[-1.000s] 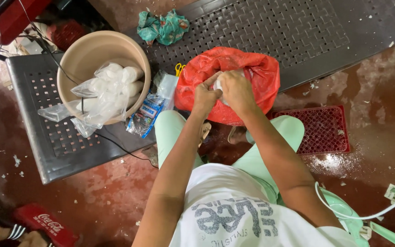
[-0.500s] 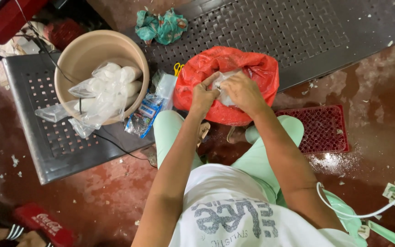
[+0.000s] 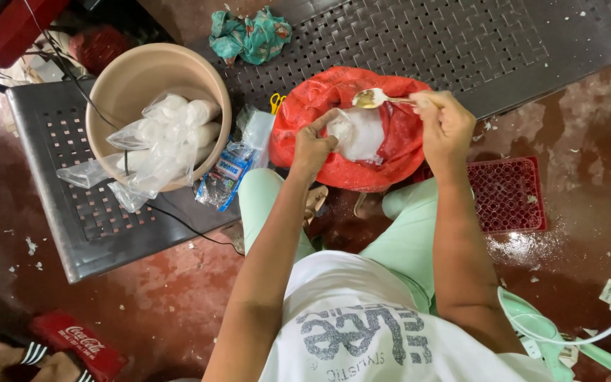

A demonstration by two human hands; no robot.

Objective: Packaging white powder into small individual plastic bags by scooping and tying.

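Note:
A red plastic bag (image 3: 319, 106) lies open on a dark perforated metal bench (image 3: 461, 49), with a white mass (image 3: 369, 134) inside it. My left hand (image 3: 314, 145) pinches a small clear plastic bag (image 3: 339, 127) at the red bag's left side. My right hand (image 3: 445, 127) holds a metal spoon (image 3: 373, 97) by its handle, the bowl raised over the red bag and carrying something yellowish.
A beige tub (image 3: 143, 71) with several filled clear bags stands at the left. Beside it lie a packet of clear bags (image 3: 224, 173) and yellow scissors (image 3: 277, 104). A teal cloth (image 3: 249, 35) sits at the back. A red crate (image 3: 507, 194) rests on the wet red floor.
My right hand has lifted out of the red bag to the right and now holds the spoon up. My left hand stays on the small clear bag.

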